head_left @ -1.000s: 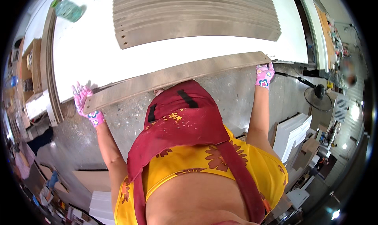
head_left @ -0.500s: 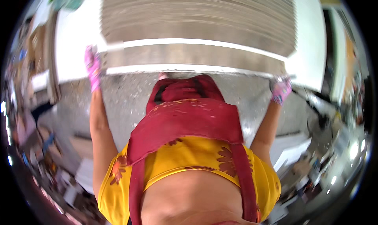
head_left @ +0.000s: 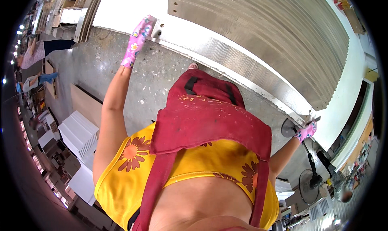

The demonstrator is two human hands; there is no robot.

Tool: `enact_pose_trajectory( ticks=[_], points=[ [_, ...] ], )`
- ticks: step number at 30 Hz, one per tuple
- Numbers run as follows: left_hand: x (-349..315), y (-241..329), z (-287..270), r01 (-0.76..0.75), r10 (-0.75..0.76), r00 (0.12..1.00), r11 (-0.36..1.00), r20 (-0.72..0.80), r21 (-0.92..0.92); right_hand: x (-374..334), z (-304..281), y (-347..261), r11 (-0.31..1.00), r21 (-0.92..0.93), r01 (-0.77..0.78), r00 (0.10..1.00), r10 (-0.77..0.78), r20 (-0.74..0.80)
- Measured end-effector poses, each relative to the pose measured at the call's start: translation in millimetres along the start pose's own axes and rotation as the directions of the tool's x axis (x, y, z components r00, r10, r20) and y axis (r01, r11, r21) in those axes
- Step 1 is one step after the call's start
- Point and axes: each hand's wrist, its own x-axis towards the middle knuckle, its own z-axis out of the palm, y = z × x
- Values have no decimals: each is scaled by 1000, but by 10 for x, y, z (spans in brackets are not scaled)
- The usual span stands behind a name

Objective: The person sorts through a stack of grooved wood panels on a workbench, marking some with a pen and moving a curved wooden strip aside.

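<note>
A long grey-brown panel (head_left: 226, 55) with pale edges and two holes at its left end lies along the near edge of a white worktable (head_left: 129, 7). My left hand (head_left: 139, 41), in a pink flowered glove, closes on the panel's left end beside the holes. At the far right end my right hand (head_left: 306, 131), gloved alike, has its fingers curled at the panel's corner. Part of its grip is hidden. Just beyond the panel, a stack of similar panels (head_left: 258, 37) rests on the table with stepped edges.
A standing fan (head_left: 310, 181) is on the floor to my right. White stacked boards (head_left: 79, 134) and a brown board (head_left: 85, 108) are behind me at left. Two people (head_left: 34, 55) are off to the far left. Speckled concrete floor (head_left: 101, 69) runs below the table edge.
The view has turned, so the table and stack now slant down to the right. Both hands stay at the two ends of the near panel.
</note>
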Motion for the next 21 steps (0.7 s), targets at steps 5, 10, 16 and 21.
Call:
enact_pose_trajectory(
  ticks=[5, 10, 16, 21],
  points=[
    [-201, -47, 229, -61, 60, 998, 997, 19, 41, 116, 13, 66, 981, -184, -64, 984, 93, 152],
    [-180, 98, 290, -54, 50, 997, 994, 51, 93, 156, -55, 259, 982, 34, -186, 967, 177, 185],
    [-191, -30, 311, -5, -2, 998, 994, -67, -105, -44, 98, -21, 939, -333, 84, 988, -36, 150],
    [-41, -47, 342, 13, -22, 999, 974, -34, -226, 12, 73, 204, 942, -332, 53, 998, -57, -3]
  ],
)
